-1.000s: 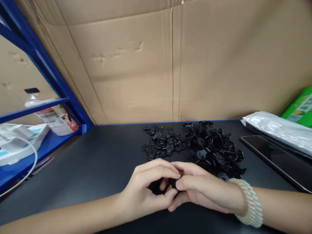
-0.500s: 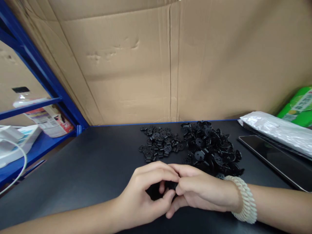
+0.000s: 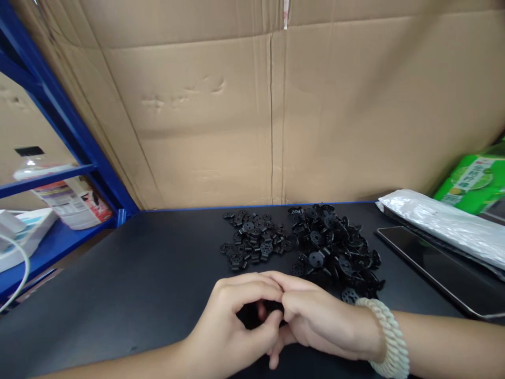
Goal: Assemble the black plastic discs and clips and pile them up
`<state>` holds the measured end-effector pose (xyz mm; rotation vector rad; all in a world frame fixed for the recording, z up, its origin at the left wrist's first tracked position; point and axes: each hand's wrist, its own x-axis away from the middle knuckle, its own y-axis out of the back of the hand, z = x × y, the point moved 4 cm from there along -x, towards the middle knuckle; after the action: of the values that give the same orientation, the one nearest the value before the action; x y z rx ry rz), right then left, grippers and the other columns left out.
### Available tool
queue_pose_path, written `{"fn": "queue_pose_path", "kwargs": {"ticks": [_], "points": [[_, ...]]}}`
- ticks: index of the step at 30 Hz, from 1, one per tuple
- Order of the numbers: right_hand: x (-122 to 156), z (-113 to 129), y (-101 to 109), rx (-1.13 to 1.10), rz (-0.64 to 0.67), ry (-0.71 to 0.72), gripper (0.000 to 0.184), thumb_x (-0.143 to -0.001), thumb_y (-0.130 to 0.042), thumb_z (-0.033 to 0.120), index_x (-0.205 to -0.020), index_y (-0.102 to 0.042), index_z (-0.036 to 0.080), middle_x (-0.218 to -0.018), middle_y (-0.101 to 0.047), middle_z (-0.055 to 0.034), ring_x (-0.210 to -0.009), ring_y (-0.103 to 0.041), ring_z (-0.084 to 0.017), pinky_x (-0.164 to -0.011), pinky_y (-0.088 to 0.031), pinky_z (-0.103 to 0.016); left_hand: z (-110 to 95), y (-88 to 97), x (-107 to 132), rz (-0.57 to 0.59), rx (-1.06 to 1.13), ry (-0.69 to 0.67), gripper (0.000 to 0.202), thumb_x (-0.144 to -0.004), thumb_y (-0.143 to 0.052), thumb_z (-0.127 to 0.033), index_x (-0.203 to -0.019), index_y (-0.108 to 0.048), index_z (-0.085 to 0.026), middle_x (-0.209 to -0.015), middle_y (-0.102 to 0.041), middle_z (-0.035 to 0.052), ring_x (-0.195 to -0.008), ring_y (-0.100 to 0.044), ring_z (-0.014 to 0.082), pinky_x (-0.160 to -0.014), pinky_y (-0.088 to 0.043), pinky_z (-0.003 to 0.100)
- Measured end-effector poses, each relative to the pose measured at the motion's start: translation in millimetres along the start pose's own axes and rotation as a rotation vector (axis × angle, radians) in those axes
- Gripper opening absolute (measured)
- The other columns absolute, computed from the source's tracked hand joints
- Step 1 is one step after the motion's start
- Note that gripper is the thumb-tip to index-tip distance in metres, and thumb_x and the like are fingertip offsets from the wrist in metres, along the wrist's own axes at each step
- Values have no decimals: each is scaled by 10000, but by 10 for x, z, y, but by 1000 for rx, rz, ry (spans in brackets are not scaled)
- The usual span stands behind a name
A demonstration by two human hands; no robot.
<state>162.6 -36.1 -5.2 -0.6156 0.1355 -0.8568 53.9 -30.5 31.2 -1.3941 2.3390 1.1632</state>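
Note:
Fingers curled, my left hand (image 3: 240, 321) meets my right hand (image 3: 315, 316) low in the middle of the head view. Between the fingertips of both sits a small black plastic part (image 3: 273, 306), mostly hidden, so its shape does not show. Just beyond the hands lies a pile of small black perforated disc pieces (image 3: 265, 248) with short tabs. To its right is a larger heap of black round plastic pieces (image 3: 315, 259), some tilted on edge. A pale braided band circles my right wrist.
The black tabletop (image 3: 158, 273) ends at a cardboard wall (image 3: 197, 121). On the right lie a phone (image 3: 434, 268), a silvery plastic package (image 3: 445, 221) and a green pack (image 3: 469, 179). A blue shelf frame (image 3: 79, 126) at left holds a bottle (image 3: 71, 200) and a white device with a cable.
The camera view has shifted slightly, so the background sits lower and a little left. Both hands stay together around the part, with the right fingers shifted slightly.

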Motion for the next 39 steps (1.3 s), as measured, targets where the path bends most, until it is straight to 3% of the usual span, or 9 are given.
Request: {"fn": "queue_pose_path", "kwargs": {"ticks": [7,12,17,22,25,28,31,35,39], "points": [[12,-1,-36,3,-107,78,425,-558,-443,86,-963,-549,163,-755,-537,13,-597,-524,-108,-514,-435,-235,-6,9,-6,-71,-91,-113,154,-739,-599,-27,-684,-673,-150,-629,-678,30,-573,-638,137,-559,-526,207],[45,-5,-87,-47,-112,124,482,-535,-443,82,-999,-539,171,-739,-526,21,-614,-480,-104,-615,-454,-285,116,48,-5,-117,-14,72,171,-822,-567,-92,-668,-598,-158,-683,-642,15,-579,-630,117,-538,-528,191],[42,-10,-48,4,-121,213,657,-591,-458,100,-1229,-444,256,-854,-449,27,-648,-446,-99,-651,-483,-320,231,90,-9,-158,227,181,138,-911,-490,-168,-790,-556,-172,-855,-598,15,-588,-660,105,-542,-559,207],[153,157,-88,446,-197,308,497,-671,-406,74,-1151,-470,188,-850,-454,6,-713,-472,-136,-702,-471,-349,150,152,30,-150,25,17,134,-887,-507,-97,-828,-568,-201,-869,-591,14,-770,-638,131,-667,-545,211],[337,381,-155,903,-230,395,420,-699,-418,32,-1081,-520,174,-948,-521,-42,-859,-510,-181,-815,-457,-367,68,153,72,-113,-81,-109,174,-844,-541,-43,-872,-574,-211,-875,-602,16,-792,-628,137,-696,-529,214],[557,649,-150,1389,-204,596,519,-709,-451,3,-1198,-493,169,-1112,-552,-101,-1023,-508,-235,-930,-427,-406,46,149,93,-106,-93,-136,201,-841,-536,-35,-931,-565,-213,-905,-604,35,-791,-623,145,-668,-532,215],[732,927,97,1691,-417,707,554,-722,-484,25,-1251,-477,192,-1164,-564,-120,-1088,-489,-285,-978,-387,-489,70,129,79,-83,-69,-102,181,-854,-519,-44,-909,-560,-212,-892,-604,42,-776,-617,149,-632,-527,213],[843,1135,435,1717,-596,717,580,-679,-494,46,-1231,-514,222,-1242,-521,-105,-1199,-447,-308,-1042,-329,-539,82,108,54,-65,-65,-105,175,-853,-512,-46,-891,-548,-213,-864,-599,34,-739,-608,143,-610,-514,213],[916,1133,376,1484,-592,874,434,-763,-460,63,-1146,-561,240,-1200,-550,-79,-1195,-471,-274,-1029,-357,-481,1,103,61,-45,-106,-191,208,-838,-498,-18,-903,-528,-213,-820,-597,25,-690,-598,134,-606,-506,218]]}}
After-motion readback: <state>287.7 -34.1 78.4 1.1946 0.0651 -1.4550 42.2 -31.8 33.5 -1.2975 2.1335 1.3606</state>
